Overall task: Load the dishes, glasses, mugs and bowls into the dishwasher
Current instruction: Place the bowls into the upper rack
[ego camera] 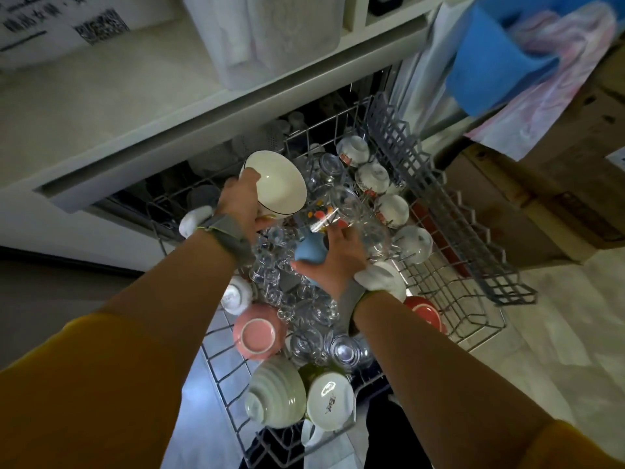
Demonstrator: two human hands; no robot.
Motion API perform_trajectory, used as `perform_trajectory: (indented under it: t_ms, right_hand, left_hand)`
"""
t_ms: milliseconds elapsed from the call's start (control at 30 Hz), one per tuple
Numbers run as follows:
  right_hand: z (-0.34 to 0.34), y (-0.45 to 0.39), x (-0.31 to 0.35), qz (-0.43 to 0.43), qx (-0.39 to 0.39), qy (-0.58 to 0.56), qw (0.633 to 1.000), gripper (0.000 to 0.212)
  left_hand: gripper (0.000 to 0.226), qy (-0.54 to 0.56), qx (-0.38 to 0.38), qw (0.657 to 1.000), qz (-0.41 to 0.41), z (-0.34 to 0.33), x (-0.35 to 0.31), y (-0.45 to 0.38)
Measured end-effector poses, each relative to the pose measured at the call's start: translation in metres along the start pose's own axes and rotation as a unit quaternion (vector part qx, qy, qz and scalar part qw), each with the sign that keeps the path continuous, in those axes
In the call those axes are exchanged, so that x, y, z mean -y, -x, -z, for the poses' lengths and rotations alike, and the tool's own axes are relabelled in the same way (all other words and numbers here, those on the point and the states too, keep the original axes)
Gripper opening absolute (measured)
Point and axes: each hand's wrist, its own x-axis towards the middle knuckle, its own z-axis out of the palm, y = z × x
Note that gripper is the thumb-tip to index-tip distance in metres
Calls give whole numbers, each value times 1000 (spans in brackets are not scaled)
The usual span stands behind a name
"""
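My left hand [241, 201] grips a white bowl [279, 182] with a thin dark rim line, held tilted above the pulled-out upper dishwasher rack [449, 319]. My right hand [338, 255] is closed on a blue cup [309, 253], and its fingertips also touch a clear printed glass [334, 208] lying among the glasses. The rack's middle is packed with several upturned clear glasses [304, 309]. Small white patterned bowls [373, 177] line its right side. At the near end sit a pink bowl [258, 335], a ribbed green bowl [275, 390] and a white bowl [329, 399].
A grey folding cup shelf [439, 204] runs along the rack's right edge. Red dishes [424, 311] show below the rack. A white counter edge [216, 120] overhangs the dishwasher. Cardboard boxes [541, 184] and a blue cloth [487, 62] stand at the right.
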Motion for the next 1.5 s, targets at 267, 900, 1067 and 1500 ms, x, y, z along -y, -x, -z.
perform_trajectory:
  t_ms: [267,900,1067,1500]
  right_hand:
    - [-16,-7,3,-11,18,139,990,103]
    - [35,-54,41,-119,46,-504,854,45]
    - [68,-68,63,-90,89,-562,817,37]
    - [46,-95,81,130,-78,46,987,62]
  left_hand:
    - [47,24,-4,1000,2,3,-1,-14]
    - [23,140,43,987,73,-11,7,-13]
    - [9,59,22,997,54,-20,10,-17]
    - [14,-20,-13,996,-84,40,14,-40]
